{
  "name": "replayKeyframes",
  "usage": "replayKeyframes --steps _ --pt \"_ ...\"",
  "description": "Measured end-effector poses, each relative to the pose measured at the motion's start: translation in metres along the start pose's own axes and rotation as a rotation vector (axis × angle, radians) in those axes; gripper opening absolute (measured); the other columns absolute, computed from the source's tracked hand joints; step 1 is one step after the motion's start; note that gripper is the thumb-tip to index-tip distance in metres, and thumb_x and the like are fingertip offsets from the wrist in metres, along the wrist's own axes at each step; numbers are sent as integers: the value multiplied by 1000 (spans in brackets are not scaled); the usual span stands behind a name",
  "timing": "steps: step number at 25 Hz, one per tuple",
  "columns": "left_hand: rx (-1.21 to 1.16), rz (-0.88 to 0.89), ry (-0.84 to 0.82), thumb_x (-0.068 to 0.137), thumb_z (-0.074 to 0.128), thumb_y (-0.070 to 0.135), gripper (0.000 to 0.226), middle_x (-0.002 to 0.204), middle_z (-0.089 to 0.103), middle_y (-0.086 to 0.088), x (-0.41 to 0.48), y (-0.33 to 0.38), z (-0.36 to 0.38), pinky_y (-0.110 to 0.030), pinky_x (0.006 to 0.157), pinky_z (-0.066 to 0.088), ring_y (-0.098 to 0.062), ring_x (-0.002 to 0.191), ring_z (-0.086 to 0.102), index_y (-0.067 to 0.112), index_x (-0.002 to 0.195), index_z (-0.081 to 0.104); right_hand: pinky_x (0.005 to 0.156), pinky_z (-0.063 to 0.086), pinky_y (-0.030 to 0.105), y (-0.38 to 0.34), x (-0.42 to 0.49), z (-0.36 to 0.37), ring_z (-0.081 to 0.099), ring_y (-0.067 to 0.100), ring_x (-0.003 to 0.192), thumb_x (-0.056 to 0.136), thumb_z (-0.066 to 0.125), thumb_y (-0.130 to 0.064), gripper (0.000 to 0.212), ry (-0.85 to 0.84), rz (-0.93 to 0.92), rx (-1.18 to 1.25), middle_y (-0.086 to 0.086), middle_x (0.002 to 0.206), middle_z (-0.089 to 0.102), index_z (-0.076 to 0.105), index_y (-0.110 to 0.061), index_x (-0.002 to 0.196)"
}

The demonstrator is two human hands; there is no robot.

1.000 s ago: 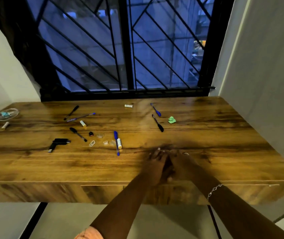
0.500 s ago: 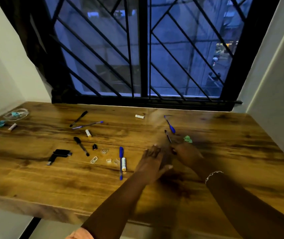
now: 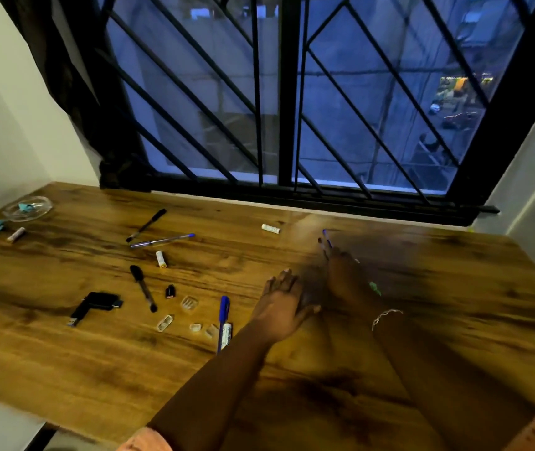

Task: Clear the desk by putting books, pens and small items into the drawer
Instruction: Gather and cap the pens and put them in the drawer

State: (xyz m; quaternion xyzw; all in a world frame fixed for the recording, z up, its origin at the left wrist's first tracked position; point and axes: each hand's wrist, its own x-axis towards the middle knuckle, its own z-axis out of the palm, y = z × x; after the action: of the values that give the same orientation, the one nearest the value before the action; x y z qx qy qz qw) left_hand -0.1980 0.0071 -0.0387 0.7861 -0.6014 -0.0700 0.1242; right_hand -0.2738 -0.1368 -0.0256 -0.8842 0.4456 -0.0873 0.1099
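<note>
1. Wooden surface [image 3: 454, 320] carries scattered pens and small bits. A blue pen [image 3: 326, 238] lies by the fingertips of the right hand [image 3: 345, 276].
2. Right hand is blurred; cannot tell whether it grips anything.
3. Left hand [image 3: 284, 302] hovers flat, fingers straight, holding nothing.
4. Judgement: the pen is light, stiff, smooth and apt to roll, so pinch it mid-barrel.

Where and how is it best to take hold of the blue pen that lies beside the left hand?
Probably pinch the blue pen at its far half, from above: it lies flat on the desk, and a white tube crowds its near half.
</note>
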Motion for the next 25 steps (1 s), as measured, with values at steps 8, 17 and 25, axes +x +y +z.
replayKeyframes --steps 8,17,25 --pt "-122 -107 9 77 17 75 93 148 33 -19 12 -26 -8 -36 114 19 -27 142 21 10 139 37 104 37 43 33 82 0 43 38 124 99 33 -34 48 -168 77 13 24 138 42 31 -13 142" --pt "-170 -194 101 86 40 53 56 112 62 -16 13 -48 -34 -35 90 43 -32 108 56 7 113 59 100 41 42 10 86 17 46 40 119 95 42 -20 43 -150 60 -96 26 131 45 42 2 132" --pt "157 -874 -144 88 59 29 32 123 59 -7 4 -72 -58 -38 95 43 -27 117 54 17 118 56 95 38 45 -3 66 27 46 44 116 97 37 -13 35 13 118 56 31 128 45 40 8 125"
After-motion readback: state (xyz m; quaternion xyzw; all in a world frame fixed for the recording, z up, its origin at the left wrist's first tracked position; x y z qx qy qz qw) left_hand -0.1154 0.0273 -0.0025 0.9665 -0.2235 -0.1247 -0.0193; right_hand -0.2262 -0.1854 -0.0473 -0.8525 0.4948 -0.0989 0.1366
